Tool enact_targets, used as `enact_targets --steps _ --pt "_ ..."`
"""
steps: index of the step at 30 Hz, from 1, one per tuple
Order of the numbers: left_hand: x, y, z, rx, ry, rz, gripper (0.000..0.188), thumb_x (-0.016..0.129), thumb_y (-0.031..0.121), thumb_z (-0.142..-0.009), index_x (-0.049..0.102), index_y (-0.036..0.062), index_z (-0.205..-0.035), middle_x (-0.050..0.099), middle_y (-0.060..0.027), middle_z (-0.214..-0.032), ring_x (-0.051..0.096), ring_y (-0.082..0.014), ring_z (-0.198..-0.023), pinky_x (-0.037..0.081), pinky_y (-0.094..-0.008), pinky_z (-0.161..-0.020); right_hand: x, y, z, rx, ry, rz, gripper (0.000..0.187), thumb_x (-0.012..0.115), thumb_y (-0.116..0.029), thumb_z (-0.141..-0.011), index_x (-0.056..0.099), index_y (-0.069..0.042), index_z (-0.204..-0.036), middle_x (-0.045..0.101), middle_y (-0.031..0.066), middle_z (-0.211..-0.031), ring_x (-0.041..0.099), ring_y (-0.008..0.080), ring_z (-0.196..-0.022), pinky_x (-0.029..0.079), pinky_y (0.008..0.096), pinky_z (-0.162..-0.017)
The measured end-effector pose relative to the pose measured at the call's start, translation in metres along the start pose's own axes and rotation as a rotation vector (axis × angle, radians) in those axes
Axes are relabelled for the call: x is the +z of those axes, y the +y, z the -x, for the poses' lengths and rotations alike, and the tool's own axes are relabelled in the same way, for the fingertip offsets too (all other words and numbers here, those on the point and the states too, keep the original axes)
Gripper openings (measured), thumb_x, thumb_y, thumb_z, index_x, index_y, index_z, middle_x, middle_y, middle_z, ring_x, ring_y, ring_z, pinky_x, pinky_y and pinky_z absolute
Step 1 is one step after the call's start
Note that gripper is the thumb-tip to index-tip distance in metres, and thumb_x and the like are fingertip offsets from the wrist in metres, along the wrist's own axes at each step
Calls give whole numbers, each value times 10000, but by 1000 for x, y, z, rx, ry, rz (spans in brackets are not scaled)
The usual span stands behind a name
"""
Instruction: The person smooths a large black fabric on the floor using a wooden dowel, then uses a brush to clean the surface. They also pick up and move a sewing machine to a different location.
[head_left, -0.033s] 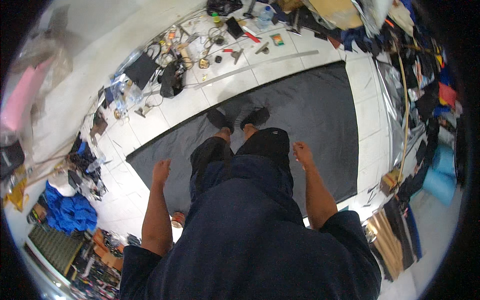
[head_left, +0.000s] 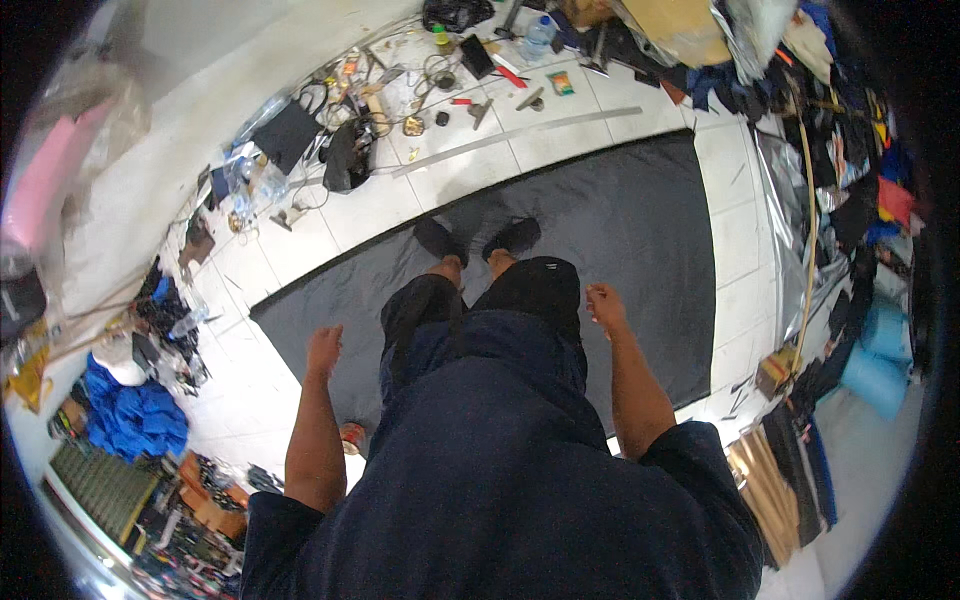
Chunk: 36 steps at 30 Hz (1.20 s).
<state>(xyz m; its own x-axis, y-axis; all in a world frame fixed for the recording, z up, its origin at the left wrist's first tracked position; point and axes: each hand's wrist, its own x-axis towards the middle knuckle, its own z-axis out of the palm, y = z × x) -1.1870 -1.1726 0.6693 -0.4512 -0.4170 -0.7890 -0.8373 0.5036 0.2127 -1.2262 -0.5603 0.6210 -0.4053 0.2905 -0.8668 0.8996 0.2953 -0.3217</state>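
I stand on a large black sheet point(head_left: 640, 220) spread over the white floor tiles, both feet in dark footwear point(head_left: 512, 236). My left hand point(head_left: 324, 348) hangs beside my left thigh, above the sheet's left part. Its fingers bend loosely and nothing shows in them. On the other side, my right hand point(head_left: 604, 306) hangs near the right leg of my black shorts point(head_left: 530, 285). Its fingers are half curled, with no object visible between them. Neither hand touches the sheet. A small reddish roll or tin point(head_left: 352, 437) sits at the sheet's near edge, partly behind my shirt.
A long flat metal strip point(head_left: 520, 138) lies beyond the sheet. Past it are scattered tools, a red-handled cutter point(head_left: 510, 76), a water bottle point(head_left: 538, 38) and black bags point(head_left: 347, 155). Blue cloth point(head_left: 135, 410) is heaped at left; a long pole point(head_left: 808, 240) and silver sheeting line the right.
The view has shifted very slightly. Both hands and the black sheet stay as they were.
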Motion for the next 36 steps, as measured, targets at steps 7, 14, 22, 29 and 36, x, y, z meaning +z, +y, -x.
enact_targets --steps 7,14,22,29,36 --pt "36 -171 -5 159 -45 29 341 560 332 -898 673 13 -941 624 -114 -743 605 -239 -672 459 -375 -643 41 -70 8 -122 -5 263 470 605 -397 -918 574 -63 -1246 660 113 -1069 641 222 -890 510 363 -777" --pt "44 -129 42 123 81 122 366 566 325 -897 667 -19 -970 625 -121 -734 610 -224 -699 461 -359 -663 67 -75 -17 -482 -57 768 457 618 -396 -907 605 -56 -1211 661 151 -1059 645 224 -861 509 364 -769" --pt "110 -175 109 -3 125 227 478 587 418 -877 684 -33 -1005 679 -156 -828 650 -273 -836 481 -388 -770 74 -85 -67 -346 -138 501 399 643 -339 -905 615 -42 -1169 643 89 -857 599 164 -665 480 319 -552" --pt "88 -149 109 -390 41 471 482 587 430 -876 685 -21 -1014 678 -164 -823 652 -297 -824 485 -406 -763 81 -112 -67 -385 -159 597 386 647 -314 -905 612 -23 -1157 629 60 -786 579 144 -617 453 288 -516" --pt "48 -180 59 -308 13 550 468 593 425 -867 664 -36 -901 605 -92 -637 574 -217 -606 461 -344 -601 128 -131 -34 -449 -63 606 387 611 -303 -928 613 2 -1166 646 84 -871 597 159 -701 488 310 -593"
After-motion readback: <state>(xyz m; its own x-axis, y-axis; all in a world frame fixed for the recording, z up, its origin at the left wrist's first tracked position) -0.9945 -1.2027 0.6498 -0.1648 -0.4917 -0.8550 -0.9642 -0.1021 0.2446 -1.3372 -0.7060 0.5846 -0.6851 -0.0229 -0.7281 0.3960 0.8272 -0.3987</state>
